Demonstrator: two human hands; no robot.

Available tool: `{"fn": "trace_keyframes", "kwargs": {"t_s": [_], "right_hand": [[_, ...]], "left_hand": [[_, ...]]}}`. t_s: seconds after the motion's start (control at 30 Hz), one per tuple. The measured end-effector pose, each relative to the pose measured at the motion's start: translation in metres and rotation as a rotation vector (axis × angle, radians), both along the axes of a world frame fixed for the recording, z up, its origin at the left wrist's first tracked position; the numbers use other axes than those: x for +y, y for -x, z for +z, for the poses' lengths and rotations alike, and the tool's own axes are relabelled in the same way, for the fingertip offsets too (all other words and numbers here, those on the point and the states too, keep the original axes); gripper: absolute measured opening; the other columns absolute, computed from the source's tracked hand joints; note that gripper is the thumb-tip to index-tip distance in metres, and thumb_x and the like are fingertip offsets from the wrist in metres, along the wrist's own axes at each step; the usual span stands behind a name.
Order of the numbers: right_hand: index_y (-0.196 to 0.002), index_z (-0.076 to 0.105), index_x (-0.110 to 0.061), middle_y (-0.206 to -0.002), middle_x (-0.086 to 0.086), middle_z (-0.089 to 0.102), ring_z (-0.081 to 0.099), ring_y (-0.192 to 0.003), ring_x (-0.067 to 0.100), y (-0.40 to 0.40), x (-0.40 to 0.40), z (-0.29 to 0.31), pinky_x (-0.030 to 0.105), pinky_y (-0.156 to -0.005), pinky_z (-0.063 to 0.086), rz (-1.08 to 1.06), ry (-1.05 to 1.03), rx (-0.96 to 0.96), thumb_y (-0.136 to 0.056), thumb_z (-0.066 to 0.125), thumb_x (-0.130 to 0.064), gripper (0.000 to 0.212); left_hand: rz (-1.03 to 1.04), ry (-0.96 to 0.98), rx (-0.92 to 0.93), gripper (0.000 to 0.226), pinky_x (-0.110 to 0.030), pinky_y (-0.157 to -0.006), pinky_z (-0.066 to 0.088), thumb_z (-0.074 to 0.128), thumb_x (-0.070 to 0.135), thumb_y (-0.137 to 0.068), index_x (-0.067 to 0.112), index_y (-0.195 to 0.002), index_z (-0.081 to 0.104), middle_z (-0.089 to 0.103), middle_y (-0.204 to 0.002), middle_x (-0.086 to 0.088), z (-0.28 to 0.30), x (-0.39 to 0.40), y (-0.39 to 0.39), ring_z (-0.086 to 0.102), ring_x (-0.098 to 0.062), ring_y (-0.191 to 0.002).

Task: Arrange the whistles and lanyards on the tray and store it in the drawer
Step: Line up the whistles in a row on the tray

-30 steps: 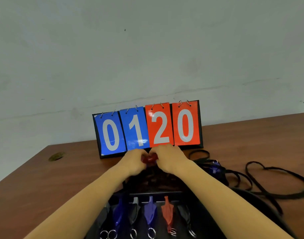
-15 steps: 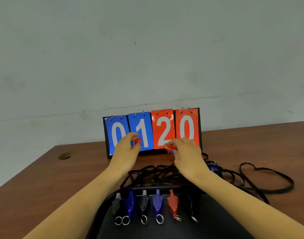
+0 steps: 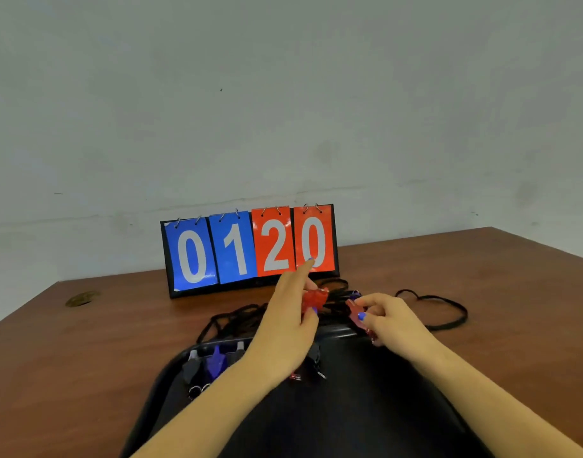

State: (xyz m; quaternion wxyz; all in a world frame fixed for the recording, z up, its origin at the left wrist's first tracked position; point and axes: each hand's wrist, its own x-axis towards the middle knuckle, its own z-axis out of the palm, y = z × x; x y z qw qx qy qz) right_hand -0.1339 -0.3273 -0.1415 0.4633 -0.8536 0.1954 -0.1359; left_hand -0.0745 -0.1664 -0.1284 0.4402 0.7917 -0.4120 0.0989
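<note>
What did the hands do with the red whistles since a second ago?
The hands came apart and drew back toward the tray. The left hand now holds one red whistle, and the right hand pinches another red whistle. The scoreboard, the lanyards and the whistles lined up on the tray stayed put.

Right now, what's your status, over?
Left grip holds a red plastic whistle. Right grip pinches another red whistle. Tangled black lanyards beyond the black tray.
</note>
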Motion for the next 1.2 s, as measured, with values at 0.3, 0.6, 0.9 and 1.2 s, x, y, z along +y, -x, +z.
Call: {"fn": "trace_keyframes", "kwargs": {"t_s": [0.3,0.6,0.9,1.2], "right_hand": [[-0.103,0.059,-0.022,-0.095,0.002,0.065,0.062,-0.085,0.015,0.001,-0.004,-0.004,0.03,-0.074,0.051,-0.023,-0.045,-0.017,-0.092,0.052,-0.015,0.015],[-0.113,0.062,-0.016,-0.095,-0.003,0.062,0.059,-0.088,0.009,0.001,-0.009,-0.007,0.021,-0.075,0.047,-0.064,0.198,-0.021,-0.086,0.063,-0.021,0.028],[-0.117,0.06,-0.018,-0.109,0.001,0.066,0.06,-0.095,0.012,0.005,-0.011,-0.001,0.022,-0.08,0.047,-0.008,0.304,0.107,-0.088,0.06,-0.025,0.03],[-0.118,0.06,-0.019,-0.103,-0.003,0.063,0.06,-0.098,0.012,0.009,-0.012,0.0,0.025,-0.084,0.047,-0.008,0.318,0.104,-0.087,0.061,-0.028,0.032]], "left_hand": [[-0.097,-0.18,-0.213,0.036,-0.012,-0.085,0.036,0.057,0.016,-0.089,0.032,-0.121,0.053,0.037,-0.103,0.024,-0.021,-0.007,0.014,0.042,0.002,-0.099],[-0.169,-0.36,-0.58,0.054,-0.02,-0.074,0.036,0.083,0.016,-0.056,0.034,-0.102,0.061,0.06,-0.097,0.012,-0.035,-0.01,0.024,0.04,-0.005,-0.094],[-0.218,-0.412,-0.441,0.043,-0.026,-0.085,0.029,0.058,0.004,-0.076,0.032,-0.107,0.065,0.061,-0.114,0.014,-0.042,-0.012,0.022,0.033,-0.005,-0.106],[-0.093,-0.379,-0.486,0.042,-0.02,-0.082,0.031,0.034,0.021,-0.072,0.032,-0.098,0.064,0.063,-0.102,0.016,-0.034,-0.004,0.027,0.044,-0.006,-0.1]]}}
